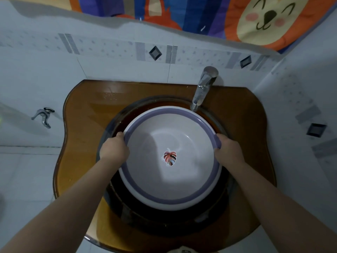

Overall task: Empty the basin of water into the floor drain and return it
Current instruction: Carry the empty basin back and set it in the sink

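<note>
A round white basin (186, 172) with a purple rim band and a leaf sticker on its bottom sits in the dark bowl of the sink. My left hand (114, 149) grips the basin's left rim, fingers curled over the edge. On the opposite side, my right hand (228, 151) holds the right rim the same way. Whether water lies in the basin is hard to tell; the inside looks smooth and pale. The floor drain is not in view.
An amber glass sink counter (82, 128) surrounds the bowl. A chrome faucet (202, 88) reaches over the basin's far right rim. A wall tap (42, 116) sticks out at the left. Tiled walls stand behind and to the right, a colourful cloth (255, 17) hangs above.
</note>
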{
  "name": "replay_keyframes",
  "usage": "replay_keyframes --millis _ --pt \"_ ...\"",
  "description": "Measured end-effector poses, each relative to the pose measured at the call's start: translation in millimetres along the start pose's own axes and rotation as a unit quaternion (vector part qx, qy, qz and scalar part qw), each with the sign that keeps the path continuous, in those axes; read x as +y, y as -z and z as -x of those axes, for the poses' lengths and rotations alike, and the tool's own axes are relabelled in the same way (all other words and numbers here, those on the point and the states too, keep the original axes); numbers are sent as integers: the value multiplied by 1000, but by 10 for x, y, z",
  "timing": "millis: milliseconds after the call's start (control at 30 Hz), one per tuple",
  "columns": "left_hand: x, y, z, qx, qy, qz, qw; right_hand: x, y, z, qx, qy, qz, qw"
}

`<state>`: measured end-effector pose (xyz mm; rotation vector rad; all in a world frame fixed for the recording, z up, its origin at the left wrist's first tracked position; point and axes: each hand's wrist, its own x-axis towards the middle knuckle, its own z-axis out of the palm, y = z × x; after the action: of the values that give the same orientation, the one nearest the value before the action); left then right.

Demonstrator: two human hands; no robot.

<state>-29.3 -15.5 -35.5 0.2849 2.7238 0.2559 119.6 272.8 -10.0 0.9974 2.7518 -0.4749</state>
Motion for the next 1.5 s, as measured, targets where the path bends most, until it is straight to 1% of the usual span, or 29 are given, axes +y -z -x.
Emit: replay_keyframes --millis 100,233,367,433,667,833,967,1200,1333,1500 --pt "-15 -23 21 5 7 12 1000 -32 29 -39 4 7 5 1000" --pt "-7 -37 42 17 12 23 1000 -63 48 -82 -30 17 41 999" --pt "8 -42 39 35 0 33 999 -48 29 -58 -41 4 51 998" --pt "16 -15 6 52 -9 35 998 -30 -17 -10 -43 -6 35 998" --pt "22 22 -74 66 -14 31 997 4 -148 46 -32 -24 8 999" --pt "12 -58 -3 49 6 43 998 33 -118 -34 2 -1 21 1000" --pt "11 -85 40 49 9 52 997 39 -108 -64 -2 4 26 1000" --pt "6 -163 164 28 24 87 995 18 -50 -117 12 35 57 998" --pt "-12 -193 169 48 18 104 993 -9 -42 -120 -3 35 70 997" --pt "-9 -151 102 83 -2 112 990 7 -107 -42 -10 15 65 998"
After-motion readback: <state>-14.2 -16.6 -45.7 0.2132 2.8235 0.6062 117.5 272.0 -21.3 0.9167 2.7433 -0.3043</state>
